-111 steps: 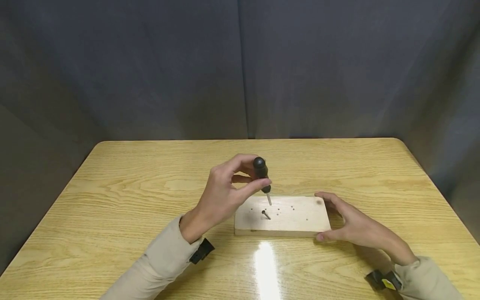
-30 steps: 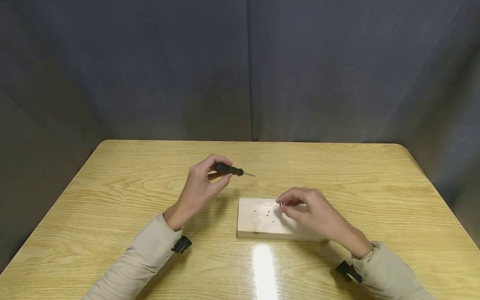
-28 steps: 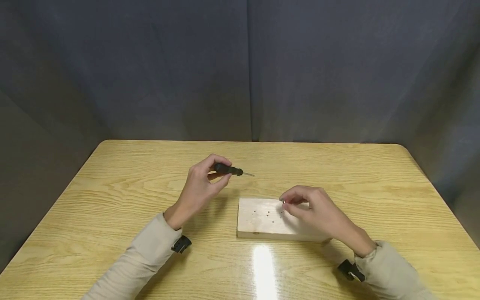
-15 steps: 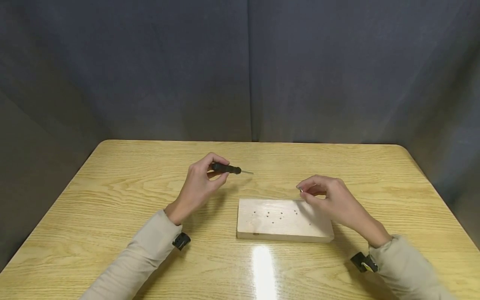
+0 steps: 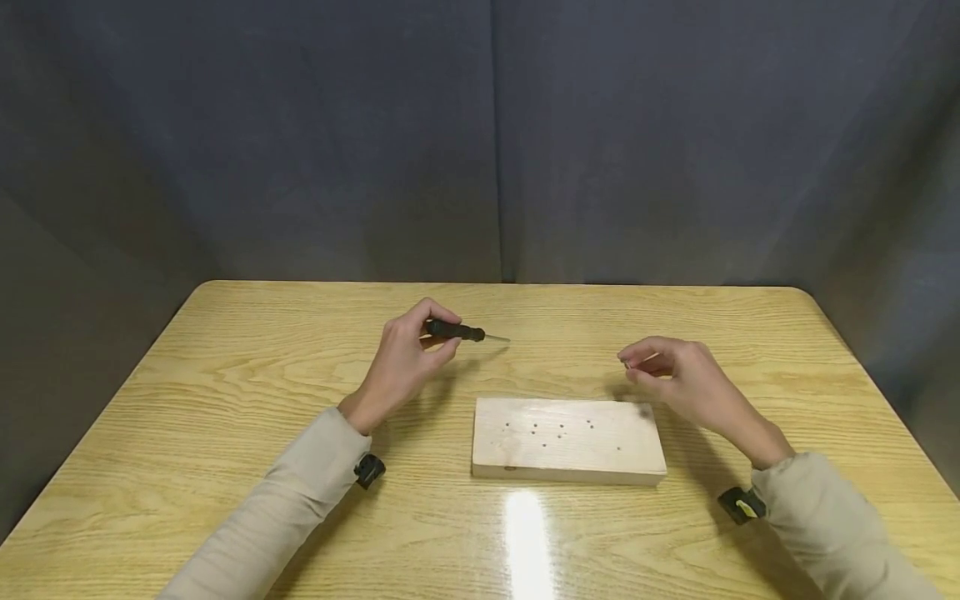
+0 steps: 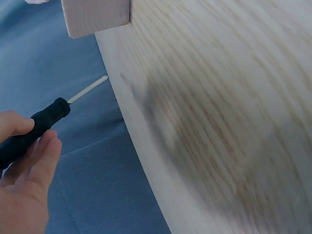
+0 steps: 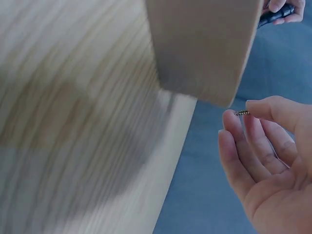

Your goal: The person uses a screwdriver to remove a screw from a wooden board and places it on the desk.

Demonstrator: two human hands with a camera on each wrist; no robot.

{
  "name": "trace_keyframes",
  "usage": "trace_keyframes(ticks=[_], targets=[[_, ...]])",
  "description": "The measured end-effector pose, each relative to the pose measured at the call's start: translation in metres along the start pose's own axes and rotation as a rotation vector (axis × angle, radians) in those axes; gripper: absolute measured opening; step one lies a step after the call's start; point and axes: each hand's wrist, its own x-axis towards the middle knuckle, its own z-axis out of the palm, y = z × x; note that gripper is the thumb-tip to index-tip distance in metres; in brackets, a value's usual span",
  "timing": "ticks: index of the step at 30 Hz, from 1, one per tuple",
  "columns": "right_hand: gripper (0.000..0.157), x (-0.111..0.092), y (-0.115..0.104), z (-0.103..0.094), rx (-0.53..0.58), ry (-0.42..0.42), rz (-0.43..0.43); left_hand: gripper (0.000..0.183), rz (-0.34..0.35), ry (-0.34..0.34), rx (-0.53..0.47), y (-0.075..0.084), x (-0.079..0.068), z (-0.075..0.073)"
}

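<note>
My left hand [image 5: 401, 358] holds a screwdriver [image 5: 457, 331] by its black handle, behind and left of a pale wooden board [image 5: 581, 458]. The steel shaft lies nearly level and points right; its flat tip shows in the left wrist view. Beyond the board's far right corner, my right hand [image 5: 697, 383] pinches a small screw [image 7: 242, 112] between thumb and fingertip. The threaded end sticks out in the right wrist view, while the fingers cover the rest. Several small holes dot the top of the board, which lies flat with neither hand on it.
A wood-grain table [image 5: 262, 400] carries the board near its middle. Dark grey curtains [image 5: 337, 150] hang behind the table and at both sides. A bright light reflection falls on the tabletop in front of the board.
The screw that stood in the board is now out, carried back and right by my right hand, which earlier gripped the board's end. The screwdriver has gone from upright over the board to nearly level.
</note>
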Motion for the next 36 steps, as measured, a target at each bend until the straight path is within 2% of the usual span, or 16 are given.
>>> trace_keyframes(ticks=[6,13,19,27,36], targets=[[0.019,0.004,0.011,-0.005,-0.043,-0.009,0.01,0.02,-0.029,-0.019,-0.004,-0.005,0.003,0.001],[0.02,0.008,0.024,-0.01,-0.077,-0.038,0.026,0.02,-0.029,-0.04,0.016,-0.01,0.005,0.0],[0.017,0.011,0.031,-0.01,-0.09,-0.076,0.045,0.021,-0.042,-0.085,0.099,-0.015,0.005,-0.003],[0.016,0.012,0.034,-0.008,-0.078,-0.187,0.068,0.027,-0.007,-0.138,0.217,-0.024,0.003,-0.007],[0.015,0.013,0.034,-0.005,-0.107,-0.219,0.066,0.025,-0.072,-0.218,0.299,-0.029,0.004,-0.007]])
